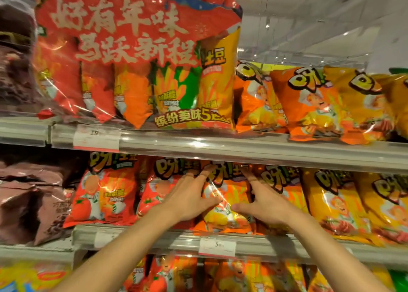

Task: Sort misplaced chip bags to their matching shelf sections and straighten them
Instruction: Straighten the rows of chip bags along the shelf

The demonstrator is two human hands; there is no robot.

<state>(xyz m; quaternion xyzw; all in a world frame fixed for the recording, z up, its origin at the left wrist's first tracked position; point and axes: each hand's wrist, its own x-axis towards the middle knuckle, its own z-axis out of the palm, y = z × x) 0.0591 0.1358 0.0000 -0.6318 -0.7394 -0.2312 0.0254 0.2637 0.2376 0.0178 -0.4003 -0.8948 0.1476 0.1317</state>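
An orange chip bag (227,192) stands upright on the middle shelf (172,239). My left hand (187,196) lies against its left side, fingers straight and spread toward the bag's top. On the bag's right side is my right hand (262,201), fingers straight, thumb pointing left across the bag's lower front. Both hands press the bag between them. Red tomato bags (103,188) stand to the left of it, yellow bags (337,205) to the right.
The top shelf (220,146) holds a large red multipack (136,59) and orange and yellow bags (313,101). Dark brown bags (28,199) fill the left section. A price tag (217,245) sits on the middle rail. More bags (231,274) line the shelf below.
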